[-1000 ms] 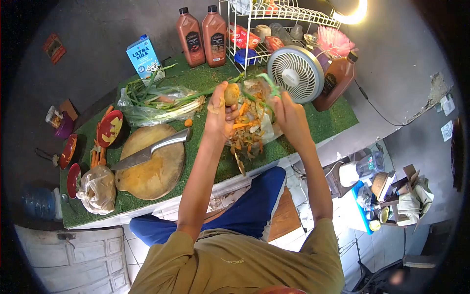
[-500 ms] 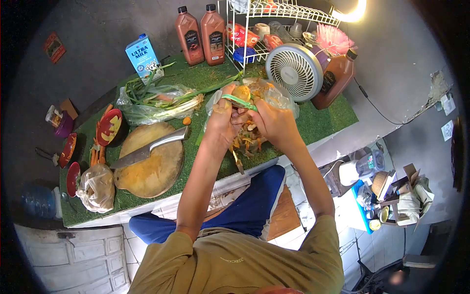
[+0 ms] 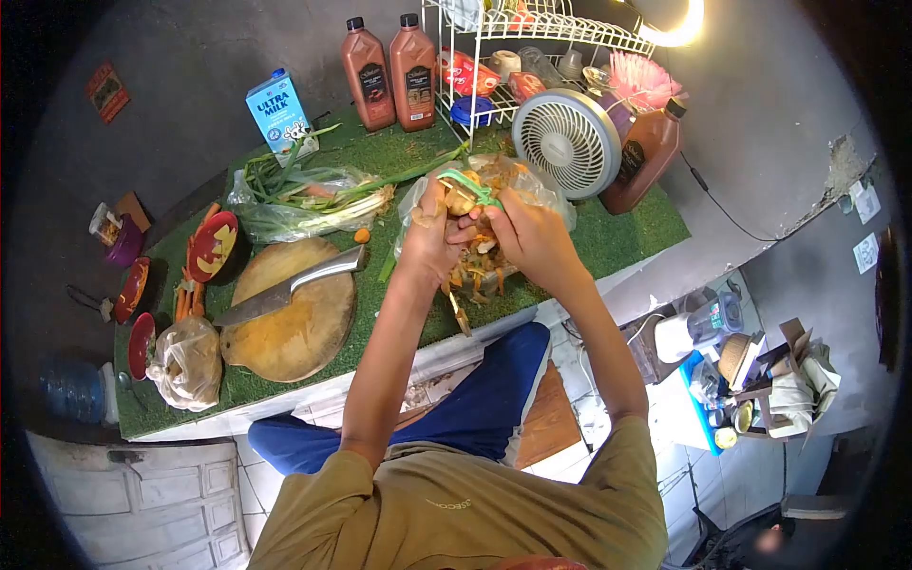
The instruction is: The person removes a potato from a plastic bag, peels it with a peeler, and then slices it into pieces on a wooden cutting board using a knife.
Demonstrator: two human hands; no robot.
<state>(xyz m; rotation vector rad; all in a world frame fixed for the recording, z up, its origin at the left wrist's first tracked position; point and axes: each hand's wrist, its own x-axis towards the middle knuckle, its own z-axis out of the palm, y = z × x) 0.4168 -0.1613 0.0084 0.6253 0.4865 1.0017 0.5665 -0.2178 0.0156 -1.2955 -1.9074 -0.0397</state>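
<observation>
My left hand (image 3: 429, 237) is closed around a yellowish potato (image 3: 460, 201), partly hidden by my fingers. My right hand (image 3: 534, 236) grips a green-handled peeler (image 3: 467, 180), whose frame lies across the potato's upper side. Both hands are close together over a clear plastic bag (image 3: 553, 195) spread on the green mat. Orange and brown peelings (image 3: 483, 271) lie on the bag below my fingers, and some hang at the counter's front edge.
Left of my hands, a large knife (image 3: 285, 287) lies on a round wooden cutting board (image 3: 318, 342). Spring onions (image 3: 313, 214) in plastic lie behind it. A tied bag (image 3: 188, 366) and red bowl (image 3: 211, 249) sit farther left. A fan (image 3: 567, 142) stands back right.
The green peeler has tilted and shifted up across the potato, so its frame now stands higher. The potato sits slightly lower in my left hand. The camera view has shifted slightly.
</observation>
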